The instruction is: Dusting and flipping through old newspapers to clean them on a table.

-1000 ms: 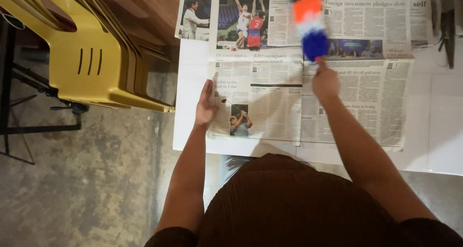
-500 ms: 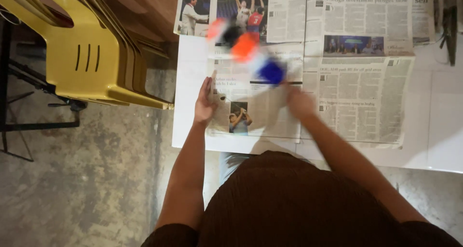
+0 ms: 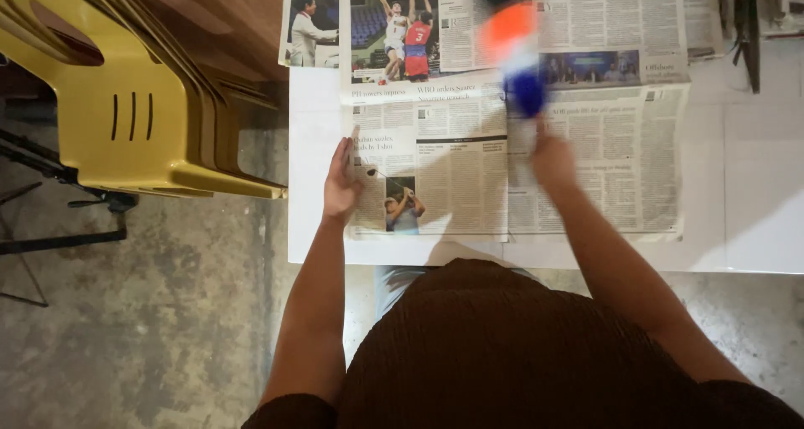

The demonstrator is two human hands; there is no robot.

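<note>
Head view looks straight down at a white table [image 3: 754, 228] spread with newspaper sheets [image 3: 469, 169]. The left hand [image 3: 341, 182] lies flat and open at the left edge of the nearest sheet, fingers stretched forward and close together, palm pressing the paper down beside a small photo of a person swinging a club. It grasps nothing; it only rests on the page.

The right hand [image 3: 553, 159] is closed round the lower end of a blurred object [image 3: 512, 48] with orange, white and blue bands, which stands up and away from the hand over the middle of the newspaper, across the fold between two pages. The blur hides its exact shape, and also how the fingers wrap it, but the hand is clearly fisted on it rather than open. The blue part sits just above the knuckles, the orange part farther up near the top sheet.

Both forearms reach out from a dark brown garment [image 3: 519, 354] at the bottom. A stack of yellow plastic chairs [image 3: 126, 119] stands to the left of the table, on a grey concrete floor [image 3: 151, 312].
</note>
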